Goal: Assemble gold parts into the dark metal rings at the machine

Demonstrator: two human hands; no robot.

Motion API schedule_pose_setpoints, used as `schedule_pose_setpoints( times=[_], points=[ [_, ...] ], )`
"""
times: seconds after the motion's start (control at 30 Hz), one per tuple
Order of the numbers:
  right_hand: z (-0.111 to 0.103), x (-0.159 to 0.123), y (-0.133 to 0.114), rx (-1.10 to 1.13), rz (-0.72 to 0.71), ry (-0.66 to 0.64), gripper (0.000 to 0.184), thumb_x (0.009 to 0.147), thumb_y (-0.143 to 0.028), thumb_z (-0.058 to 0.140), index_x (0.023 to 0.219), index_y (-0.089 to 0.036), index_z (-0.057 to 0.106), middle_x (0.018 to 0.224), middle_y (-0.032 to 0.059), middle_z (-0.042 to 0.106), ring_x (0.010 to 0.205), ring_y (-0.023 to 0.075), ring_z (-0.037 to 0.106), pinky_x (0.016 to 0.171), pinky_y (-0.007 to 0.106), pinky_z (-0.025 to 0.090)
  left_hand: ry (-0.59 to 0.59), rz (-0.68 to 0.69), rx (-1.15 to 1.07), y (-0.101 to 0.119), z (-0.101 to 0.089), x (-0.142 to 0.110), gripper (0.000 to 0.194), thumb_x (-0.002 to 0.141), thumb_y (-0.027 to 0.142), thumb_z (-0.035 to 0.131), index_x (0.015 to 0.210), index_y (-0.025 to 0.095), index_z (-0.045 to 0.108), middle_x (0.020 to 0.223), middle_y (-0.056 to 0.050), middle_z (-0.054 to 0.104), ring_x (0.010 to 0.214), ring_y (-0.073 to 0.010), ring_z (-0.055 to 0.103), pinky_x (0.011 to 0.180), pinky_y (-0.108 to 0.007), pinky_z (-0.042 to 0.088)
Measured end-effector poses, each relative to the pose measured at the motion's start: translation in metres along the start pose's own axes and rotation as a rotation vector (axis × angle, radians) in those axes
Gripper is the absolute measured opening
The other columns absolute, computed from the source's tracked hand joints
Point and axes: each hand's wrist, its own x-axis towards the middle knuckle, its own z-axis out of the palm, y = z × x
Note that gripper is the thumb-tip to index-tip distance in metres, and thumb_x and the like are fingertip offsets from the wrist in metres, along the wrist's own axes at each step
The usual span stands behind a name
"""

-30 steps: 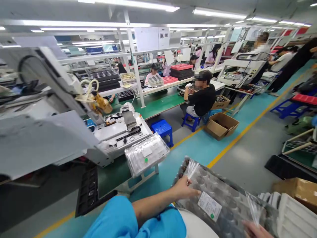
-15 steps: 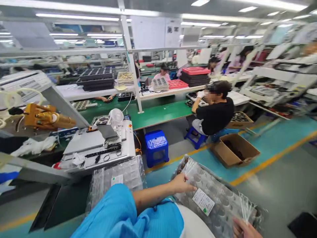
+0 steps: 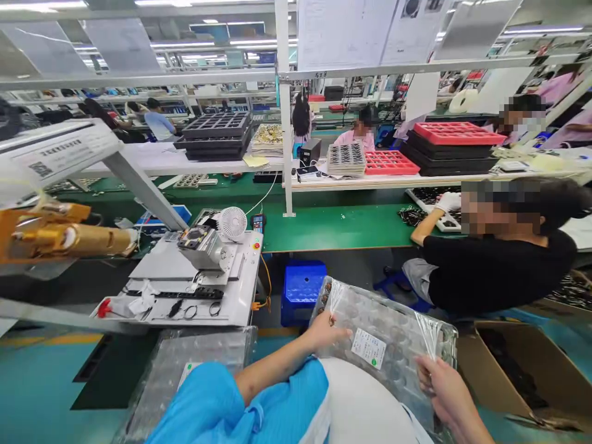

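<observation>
Clear blister tray [image 3: 388, 345] now pulled in closer, just fwd of lap, tilted. L hand [image 3: 326, 333] in narrow pinch on tray's near-left edge by loose film [image 3: 335, 297]; R hand [image 3: 439, 385] closed on film strip [image 3: 428, 333] at right corner, blue stool [image 3: 303, 293] just past tray.

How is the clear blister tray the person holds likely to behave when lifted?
The clear plastic blister tray is probably light for its size, with thin see-through walls. Held at its edges by the left hand and right hand, it may flex. Its loose film may slip.
</observation>
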Motion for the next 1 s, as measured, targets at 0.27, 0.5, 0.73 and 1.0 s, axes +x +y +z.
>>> schedule_pose_setpoints(
  times=[0.27,0.5,0.73,1.0],
  points=[
    [0.075,0.067,-0.084,0.095,0.050,-0.040,0.047,0.042,-0.036,0.078,0.064,-0.025,0.037,0.048,-0.0127,0.032,0.041,0.0030,0.027,0.041,0.020,0.017,0.048,0.007,0.097,0.066,-0.060,0.080,0.056,0.067,0.052,0.090,0.100,0.017,0.059,0.095,-0.004,0.065,0.091,-0.0219,0.060,0.079,-0.032,0.044],
    [0.148,0.129,-0.144,-0.012,0.025,-0.228,0.042,0.043,-0.032,0.074,0.061,-0.025,0.036,0.048,-0.0128,0.031,0.042,0.0030,0.026,0.040,0.020,0.017,0.244,-0.049,0.052,0.083,-0.110,0.113,0.060,0.068,0.053,0.089,0.106,0.016,0.062,0.105,-0.008,0.068,0.095,-0.0235,0.062,0.078,-0.032,0.045],
    [0.228,0.200,-0.187,-0.122,0.013,-0.414,0.039,0.048,-0.028,0.071,0.062,-0.026,0.035,0.047,-0.0113,0.032,0.043,0.0044,0.026,0.040,0.020,0.018,0.466,-0.072,-0.014,0.095,-0.152,0.144,0.045,0.070,0.048,0.087,0.093,0.018,0.063,0.089,-0.001,0.064,0.084,-0.0183,0.059,0.071,-0.029,0.042],
    [0.332,0.300,-0.254,-0.401,0.029,-0.579,0.034,0.061,-0.020,0.070,0.066,-0.025,0.037,0.048,-0.0085,0.036,0.042,0.0061,0.027,0.039,0.021,0.016,0.710,-0.254,-0.243,0.120,-0.178,0.210,0.046,0.069,0.040,0.091,0.100,0.014,0.068,0.112,-0.012,0.074,0.106,-0.0262,0.068,0.088,-0.031,0.049]
  ],
)
